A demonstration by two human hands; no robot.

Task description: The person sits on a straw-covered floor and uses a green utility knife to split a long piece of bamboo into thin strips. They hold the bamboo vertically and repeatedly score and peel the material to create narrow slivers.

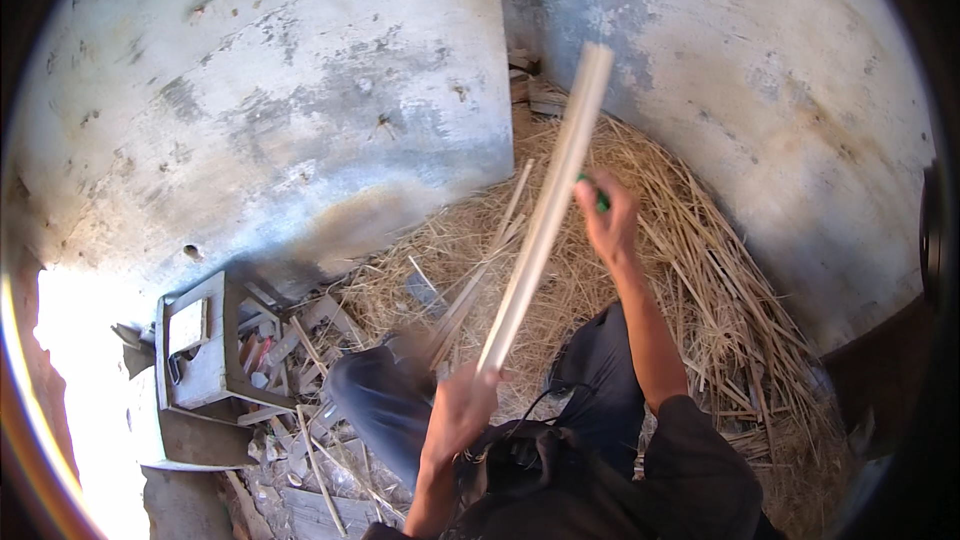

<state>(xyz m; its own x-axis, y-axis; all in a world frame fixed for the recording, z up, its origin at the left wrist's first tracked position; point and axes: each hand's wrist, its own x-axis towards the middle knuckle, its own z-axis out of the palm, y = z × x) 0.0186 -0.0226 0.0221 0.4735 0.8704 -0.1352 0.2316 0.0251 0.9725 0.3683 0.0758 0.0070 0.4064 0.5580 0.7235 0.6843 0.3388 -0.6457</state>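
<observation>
A long pale strip (545,210), of split bamboo or wood by its look, slants up and away in front of me, slightly blurred by motion. My left hand (463,406) is closed round its lower, near end. Beside the strip's upper half, on its right, my right hand (609,217) is closed on a tool with a green handle (600,202). Only bits of that handle show; the tool's working part is hidden behind the strip. Whether the tool touches the strip I cannot tell.
Shavings and straw-like slivers (640,160) cover the floor ahead, with long thin strips (700,270) heaped at the right wall. At left stands a worn wooden stool (215,380) with a small block on top. Wood scraps (310,440) lie by my left knee. Peeling walls (330,90) meet ahead.
</observation>
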